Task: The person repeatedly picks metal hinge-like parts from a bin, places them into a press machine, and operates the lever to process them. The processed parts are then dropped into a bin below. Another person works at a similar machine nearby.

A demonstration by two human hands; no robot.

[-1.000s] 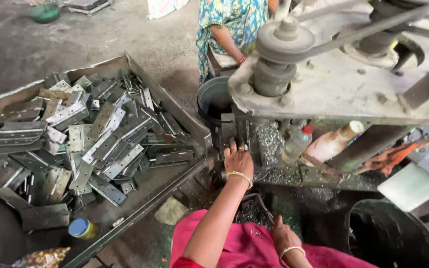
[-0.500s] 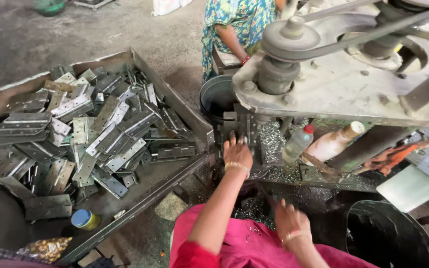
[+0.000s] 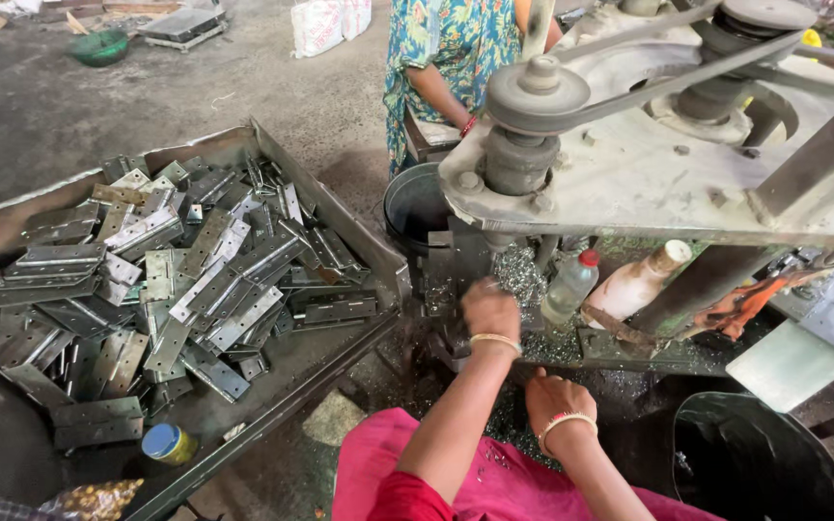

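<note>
My left hand [image 3: 490, 311] reaches to the work table of the belt-driven drilling machine [image 3: 629, 164], just under the spindle [image 3: 521, 159]. Its fingers curl forward and are blurred, so whatever they touch is hidden. My right hand [image 3: 554, 394] is lower and nearer to me, beside the left forearm, over metal shavings [image 3: 518, 272]. Its fingers bend down out of sight. Both wrists wear bangles. At the left, a large metal tray [image 3: 340, 227] is piled with several grey metal hinges [image 3: 214, 280].
Two plastic bottles [image 3: 571, 285] lie on the machine base. A dark bucket [image 3: 417, 207] stands behind the machine, and a black bin [image 3: 755, 463] at the lower right. Another person in a patterned dress [image 3: 446, 58] works opposite. A small blue-lidded tin [image 3: 166, 444] sits on the tray's near edge.
My right hand has risen from my lap to beside the left forearm. My left hand has stayed at the machine table.
</note>
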